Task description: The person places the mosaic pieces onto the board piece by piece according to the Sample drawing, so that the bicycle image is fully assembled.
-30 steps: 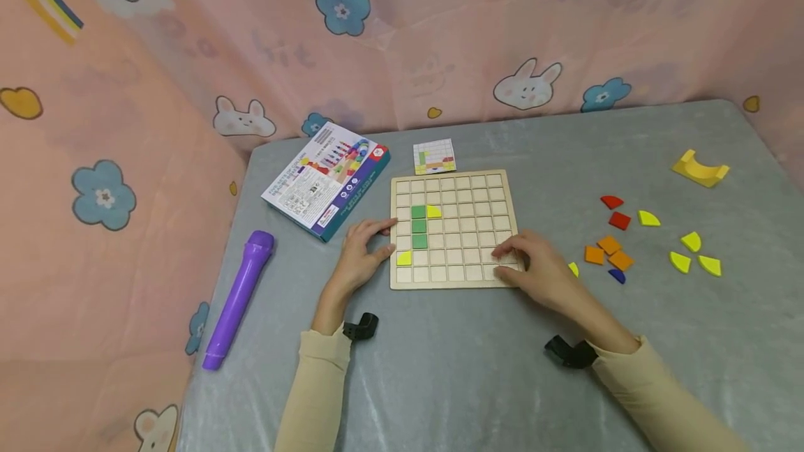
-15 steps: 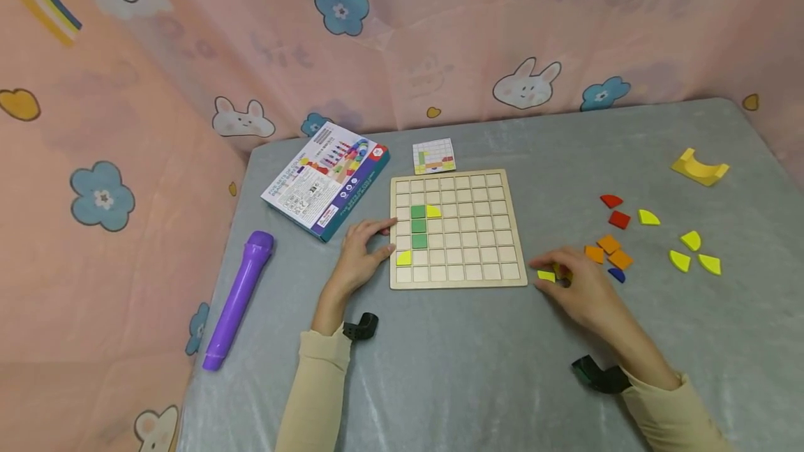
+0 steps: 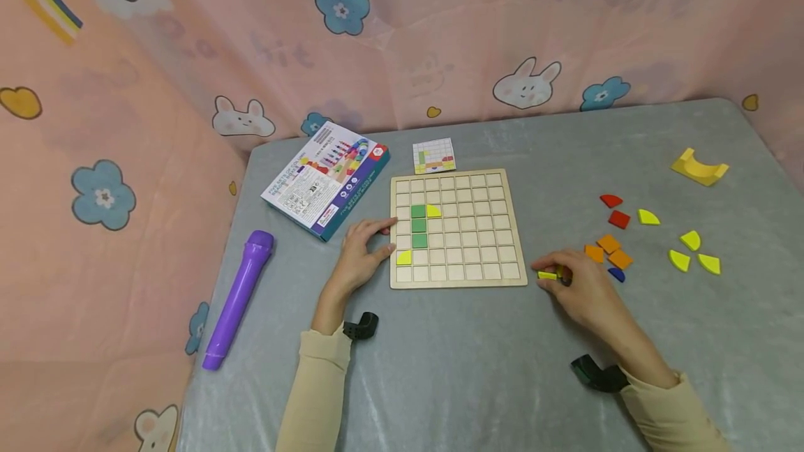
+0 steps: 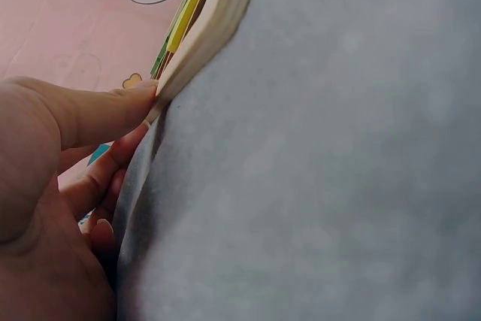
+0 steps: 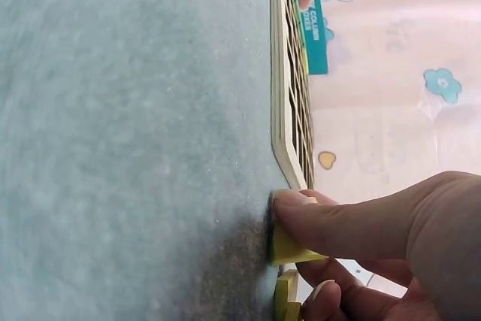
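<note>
Grey tabletop (image 3: 452, 347), right hand (image 3: 581, 288) pinching yellow piece (image 3: 546, 275), long axis sideways, left hand (image 3: 359, 257) spread against board (image 3: 466, 225)

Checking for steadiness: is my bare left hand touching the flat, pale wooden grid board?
Touching: the left wrist view shows your left hand with its thumb tip against the wooden board.
</note>
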Demonstrator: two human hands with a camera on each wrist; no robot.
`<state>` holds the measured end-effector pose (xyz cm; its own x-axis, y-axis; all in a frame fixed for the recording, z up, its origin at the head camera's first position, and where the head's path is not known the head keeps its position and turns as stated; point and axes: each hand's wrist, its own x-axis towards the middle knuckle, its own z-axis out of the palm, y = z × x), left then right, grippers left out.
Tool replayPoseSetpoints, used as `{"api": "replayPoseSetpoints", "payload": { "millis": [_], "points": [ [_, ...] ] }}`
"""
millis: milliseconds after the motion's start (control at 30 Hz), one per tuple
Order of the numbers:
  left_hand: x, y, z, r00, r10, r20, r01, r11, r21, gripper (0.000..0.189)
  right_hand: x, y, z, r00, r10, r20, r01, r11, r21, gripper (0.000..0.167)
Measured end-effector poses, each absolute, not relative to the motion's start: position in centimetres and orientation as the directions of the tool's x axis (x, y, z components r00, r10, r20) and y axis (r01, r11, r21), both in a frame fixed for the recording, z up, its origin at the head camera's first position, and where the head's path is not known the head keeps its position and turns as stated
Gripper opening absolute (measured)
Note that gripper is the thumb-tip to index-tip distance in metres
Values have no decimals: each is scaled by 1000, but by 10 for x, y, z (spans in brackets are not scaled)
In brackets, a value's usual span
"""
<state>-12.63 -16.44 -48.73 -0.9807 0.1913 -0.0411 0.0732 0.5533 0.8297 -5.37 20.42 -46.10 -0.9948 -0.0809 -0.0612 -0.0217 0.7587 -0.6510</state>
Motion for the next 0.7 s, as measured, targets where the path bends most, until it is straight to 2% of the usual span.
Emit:
{"api": "replayPoseSetpoints", "payload": {
  "millis": [367,533,700],
  "points": [
    [-126,-165,-487,-981,188,-44,68,550,832,46,-62,193,-453,-995,-103,-14,-70,765,-641,16],
    [-126,-164,-486,-981,190,-44,68,546,835,47,-70,178,-447,-990,-139,6,-106,723,-683,10],
    [-127,-165,-486,-980,194,-41,74,549,832,47,-77,159,-445,-984,-177,-6,-114,659,-743,12]
  ]
}}
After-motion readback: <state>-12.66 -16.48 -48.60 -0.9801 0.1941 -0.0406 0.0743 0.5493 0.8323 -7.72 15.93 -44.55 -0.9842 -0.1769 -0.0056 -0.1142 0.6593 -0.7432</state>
